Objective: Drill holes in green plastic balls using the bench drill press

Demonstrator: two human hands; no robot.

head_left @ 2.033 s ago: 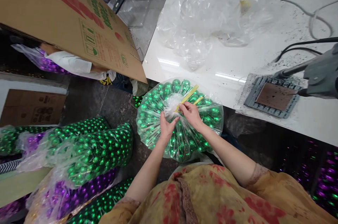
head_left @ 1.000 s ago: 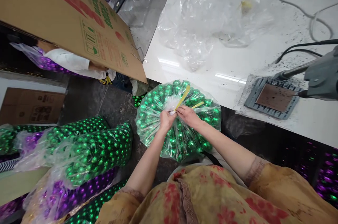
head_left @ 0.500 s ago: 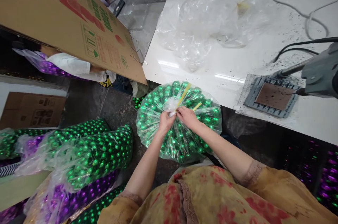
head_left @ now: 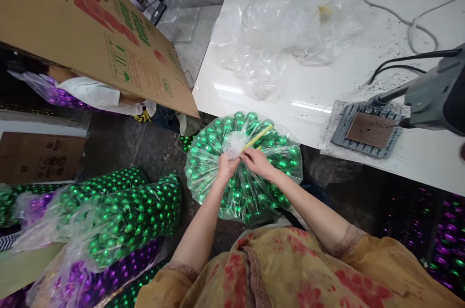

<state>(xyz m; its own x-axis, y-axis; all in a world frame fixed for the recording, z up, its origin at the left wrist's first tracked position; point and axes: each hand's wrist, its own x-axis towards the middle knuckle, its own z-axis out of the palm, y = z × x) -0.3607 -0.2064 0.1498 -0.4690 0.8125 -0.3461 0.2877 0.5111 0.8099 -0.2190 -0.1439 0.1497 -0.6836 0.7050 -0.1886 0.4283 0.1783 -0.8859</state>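
Note:
A clear plastic bag (head_left: 203, 167) full of shiny green balls stands below me, its neck bunched into a whitish tuft (head_left: 234, 144). My left hand (head_left: 228, 168) is closed on the gathered plastic just under the tuft. A yellow strip (head_left: 258, 137) runs from the neck up to the right. My right hand (head_left: 256, 162) pinches this strip close to the neck, fingers together and nearly touching my left hand. Where the strip passes around the neck is hidden by my fingers.
At right, a white table (head_left: 276, 109) carries crumpled clear bags (head_left: 254, 32), a grey machine (head_left: 432, 95) and its plate (head_left: 366, 130). A cardboard box (head_left: 145, 56) stands upper left, with a person's white sleeve (head_left: 90, 92) behind it. Filled bags (head_left: 138, 216) lie lower left.
The yellow strip's long end has swung down to the right, and its second end shows less. Both hands stay at the neck, with the whitish tuft more exposed. The view has shifted slightly.

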